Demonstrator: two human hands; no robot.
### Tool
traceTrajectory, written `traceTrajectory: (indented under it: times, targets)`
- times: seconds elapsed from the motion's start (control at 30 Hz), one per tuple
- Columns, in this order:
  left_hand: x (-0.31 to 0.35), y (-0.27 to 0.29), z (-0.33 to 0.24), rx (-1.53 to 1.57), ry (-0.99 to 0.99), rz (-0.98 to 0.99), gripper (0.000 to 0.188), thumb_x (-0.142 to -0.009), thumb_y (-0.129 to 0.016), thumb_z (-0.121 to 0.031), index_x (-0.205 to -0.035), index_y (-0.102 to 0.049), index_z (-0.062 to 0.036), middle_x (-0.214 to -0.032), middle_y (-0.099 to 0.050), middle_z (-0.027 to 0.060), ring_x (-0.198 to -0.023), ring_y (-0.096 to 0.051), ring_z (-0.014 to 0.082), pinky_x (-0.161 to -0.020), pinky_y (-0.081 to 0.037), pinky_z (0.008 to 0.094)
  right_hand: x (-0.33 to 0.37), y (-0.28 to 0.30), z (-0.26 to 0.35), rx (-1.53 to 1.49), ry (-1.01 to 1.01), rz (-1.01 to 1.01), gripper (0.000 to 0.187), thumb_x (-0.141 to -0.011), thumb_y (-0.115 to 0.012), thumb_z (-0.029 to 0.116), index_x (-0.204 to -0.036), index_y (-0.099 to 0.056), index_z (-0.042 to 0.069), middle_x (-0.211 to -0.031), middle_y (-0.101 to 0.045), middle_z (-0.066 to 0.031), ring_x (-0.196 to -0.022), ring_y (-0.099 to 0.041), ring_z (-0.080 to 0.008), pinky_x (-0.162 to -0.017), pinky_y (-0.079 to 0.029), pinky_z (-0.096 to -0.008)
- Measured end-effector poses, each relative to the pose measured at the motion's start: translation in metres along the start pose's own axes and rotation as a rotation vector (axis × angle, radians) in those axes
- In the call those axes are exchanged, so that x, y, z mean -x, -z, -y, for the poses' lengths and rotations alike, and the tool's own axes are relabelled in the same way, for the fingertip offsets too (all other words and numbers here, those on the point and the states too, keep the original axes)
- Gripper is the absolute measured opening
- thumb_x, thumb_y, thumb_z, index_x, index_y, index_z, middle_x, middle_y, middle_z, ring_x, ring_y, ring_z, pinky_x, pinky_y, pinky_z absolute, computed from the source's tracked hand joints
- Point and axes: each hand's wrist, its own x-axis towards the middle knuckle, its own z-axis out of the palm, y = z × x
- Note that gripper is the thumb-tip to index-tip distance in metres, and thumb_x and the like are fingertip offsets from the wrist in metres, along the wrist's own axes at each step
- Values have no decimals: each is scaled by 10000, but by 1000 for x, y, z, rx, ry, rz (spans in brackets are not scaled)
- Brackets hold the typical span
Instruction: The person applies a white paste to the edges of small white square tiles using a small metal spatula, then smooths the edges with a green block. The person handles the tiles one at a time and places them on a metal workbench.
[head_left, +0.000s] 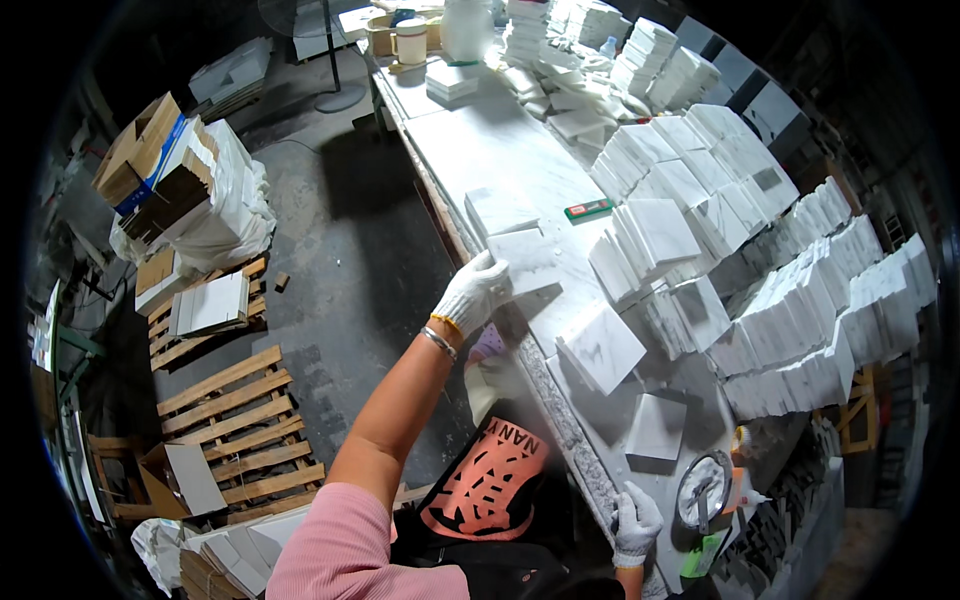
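My left hand (474, 292), in a white knit glove, grips the near edge of a square white marble tile (525, 258). That tile is tilted just in front of a short stack of tiles (500, 210). My right hand (637, 524), also gloved, is at the table's near edge with its fingers curled; what they hold, if anything, is hidden. Beside it stands a round bowl of white paste (704, 488) with a tool lying in it. Further along the table are a single tile or small stack (657, 426) and a larger tile stack (602, 347).
Rows of stacked marble tiles (780, 330) line the table's right side. A small green and red box (589, 210) lies on the marble tabletop (470, 150). A green packet (702, 556) sits near the bowl. Wooden pallets (240, 425) and a cardboard box (140, 155) are at left.
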Motion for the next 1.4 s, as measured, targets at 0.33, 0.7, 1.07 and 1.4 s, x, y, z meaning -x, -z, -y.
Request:
traceTrajectory:
  times: [0.33, 0.7, 1.07, 1.4]
  targets:
    - [32, -28, -30, -994, -260, -342, 558, -838, -753, -268, -1295, -563, -10, -771, -670, 84, -638, -662, 127, -571, -541, 270, 2, 0, -10, 41, 20, 1, 207, -880, -653, 20, -1070, -721, -25, -765, -685, -74, -563, -590, -98, -538, -462, -247]
    - [60, -3, -33, -798, -114, -335, 683, -880, -710, -300, -1428, -470, 29, -819, -721, 118, -674, -690, 132, -612, -542, 278, 1, -2, 5, -8, -49, -31, 207, -847, -691, 27, -1043, -744, -12, -720, -670, -79, -557, -602, -144, -557, -473, -298]
    - [53, -40, -33, -1521, -482, -412, 1003, -657, -869, -378, -1450, -386, 1, -1282, -547, 223, -1172, -559, 365, -983, -481, 414, 1, 1, -6, 91, 84, -5, 211, -894, -621, 23, -1071, -713, -48, -769, -674, -63, -532, -570, -81, -506, -441, -232]
    - [24, -26, -24, -1737, -635, -224, 1164, -567, -887, -446, -1462, -341, 61, -1318, -517, 242, -1205, -508, 392, -1033, -444, 441, 0, -2, -25, 188, 222, -33, 201, -871, -642, 26, -1039, -723, -48, -727, -643, -55, -518, -554, -95, -506, -439, -262]
